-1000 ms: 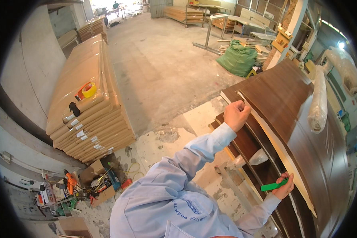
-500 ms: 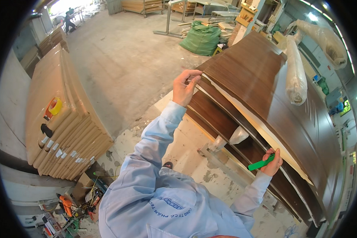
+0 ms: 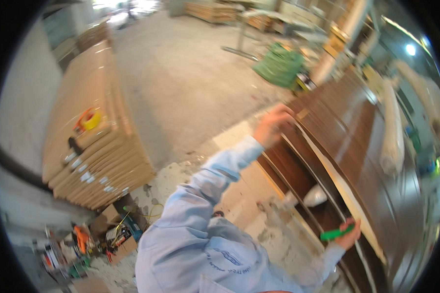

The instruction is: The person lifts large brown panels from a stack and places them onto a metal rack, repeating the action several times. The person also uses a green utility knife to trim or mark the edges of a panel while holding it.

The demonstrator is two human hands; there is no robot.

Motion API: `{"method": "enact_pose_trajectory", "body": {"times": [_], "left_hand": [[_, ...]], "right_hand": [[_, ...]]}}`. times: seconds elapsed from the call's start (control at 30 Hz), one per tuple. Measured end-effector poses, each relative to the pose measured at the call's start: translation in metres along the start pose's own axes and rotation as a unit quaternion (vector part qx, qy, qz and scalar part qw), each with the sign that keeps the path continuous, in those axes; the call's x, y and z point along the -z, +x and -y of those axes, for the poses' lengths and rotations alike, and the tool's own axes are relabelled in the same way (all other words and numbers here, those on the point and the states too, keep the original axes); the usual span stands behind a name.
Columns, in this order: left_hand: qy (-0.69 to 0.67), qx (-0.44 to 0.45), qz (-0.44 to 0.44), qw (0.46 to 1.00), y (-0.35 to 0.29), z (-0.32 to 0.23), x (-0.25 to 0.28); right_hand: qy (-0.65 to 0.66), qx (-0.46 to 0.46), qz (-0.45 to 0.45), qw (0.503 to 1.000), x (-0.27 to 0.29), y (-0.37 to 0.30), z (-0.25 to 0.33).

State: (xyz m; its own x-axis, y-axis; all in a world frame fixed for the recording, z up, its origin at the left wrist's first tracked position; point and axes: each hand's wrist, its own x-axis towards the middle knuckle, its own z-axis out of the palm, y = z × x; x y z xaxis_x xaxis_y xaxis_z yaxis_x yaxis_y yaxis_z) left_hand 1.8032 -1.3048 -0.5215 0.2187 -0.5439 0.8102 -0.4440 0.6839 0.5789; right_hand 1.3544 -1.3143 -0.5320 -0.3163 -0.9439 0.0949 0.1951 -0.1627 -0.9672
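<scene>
A glossy dark-brown wood-grain panel [image 3: 364,146] lies on top of a stack at the right, with a pale edge strip [image 3: 347,193] along its near side. My left hand [image 3: 274,126] is closed on the far-left corner of this panel, its fingers blurred by motion. Farther down the same edge, my right hand [image 3: 349,235] grips a flat green handle [image 3: 331,235] that points left; any blade or tip is not visible. Below the top panel sit more brown panels [image 3: 298,178], set apart by gaps, with a clear plastic-wrapped roll [image 3: 315,196] between them.
A stack of brown-wrapped boards [image 3: 83,80] stands at the left, carrying a yellow tape roll [image 3: 91,120]. Power tools [image 3: 81,239] and cords lie at lower left. Beyond are a green sack [image 3: 279,66] and a metal frame [image 3: 240,41]. Long wrapped rolls [image 3: 392,129] rest on the panel's far side.
The view has swung, so the whole scene sits lower and mostly farther right. My left hand remains at the panel corner, and my right hand still holds the green handle by the edge.
</scene>
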Motion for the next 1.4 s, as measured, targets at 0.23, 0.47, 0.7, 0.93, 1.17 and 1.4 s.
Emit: {"method": "enact_pose_trajectory", "body": {"times": [0.23, 0.47, 0.7, 0.93, 1.17, 1.4], "left_hand": [[0.100, -0.061, -0.064, 0.991, -0.008, 0.014, -0.009], [0.107, -0.077, -0.061, 0.989, -0.015, -0.001, -0.001], [0.070, 0.007, -0.129, 0.989, -0.012, -0.013, -0.017], [0.015, 0.055, -0.148, 0.987, -0.006, -0.018, -0.020], [0.082, 0.031, -0.154, 0.984, 0.001, -0.023, -0.019], [0.027, -0.015, -0.098, 0.995, -0.006, -0.018, -0.021]], "right_hand": [[0.010, 0.055, 0.070, 0.996, -0.005, -0.014, 0.010], [0.007, 0.055, 0.045, 0.997, -0.008, -0.015, 0.010], [0.028, 0.041, 0.059, 0.997, 0.001, -0.011, 0.005], [0.030, 0.049, 0.060, 0.997, -0.001, -0.012, 0.006], [0.026, 0.046, 0.057, 0.997, 0.000, -0.012, 0.007], [0.017, 0.043, 0.044, 0.998, -0.004, -0.014, 0.010]]}}
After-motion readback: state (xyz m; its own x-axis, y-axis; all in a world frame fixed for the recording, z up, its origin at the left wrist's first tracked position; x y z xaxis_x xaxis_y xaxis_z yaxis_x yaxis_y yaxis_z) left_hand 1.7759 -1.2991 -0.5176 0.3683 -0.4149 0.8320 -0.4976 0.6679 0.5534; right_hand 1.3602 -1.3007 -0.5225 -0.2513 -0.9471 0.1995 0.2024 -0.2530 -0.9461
